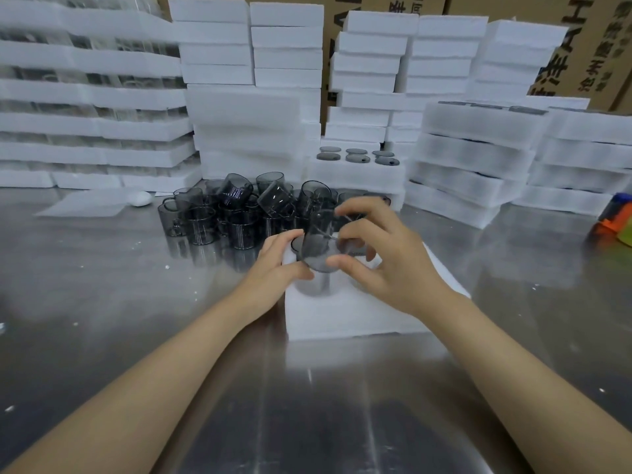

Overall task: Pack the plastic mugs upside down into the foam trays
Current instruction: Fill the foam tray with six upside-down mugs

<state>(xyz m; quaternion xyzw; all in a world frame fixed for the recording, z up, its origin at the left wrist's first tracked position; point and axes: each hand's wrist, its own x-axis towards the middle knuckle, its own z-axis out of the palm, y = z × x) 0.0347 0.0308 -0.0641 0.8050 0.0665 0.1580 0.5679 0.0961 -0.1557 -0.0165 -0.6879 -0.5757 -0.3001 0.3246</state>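
A white foam tray (345,316) lies on the steel table in front of me. Both hands hold a smoky grey plastic mug (316,239) just above the tray's far left part. My left hand (277,265) grips it from the left and my right hand (379,254) from the right and above. The mug is tilted and blurred, so I cannot tell which way its mouth faces. My hands hide most of the tray's pockets. Behind them, a heap of several loose grey mugs (232,210) sits on the table.
A filled foam tray (355,172) showing grey mug bottoms stands behind the heap. Tall stacks of foam trays (219,56) and cardboard boxes (591,46) line the back. An orange and blue object (615,217) lies at the right edge. A foam sheet (85,203) lies at the left.
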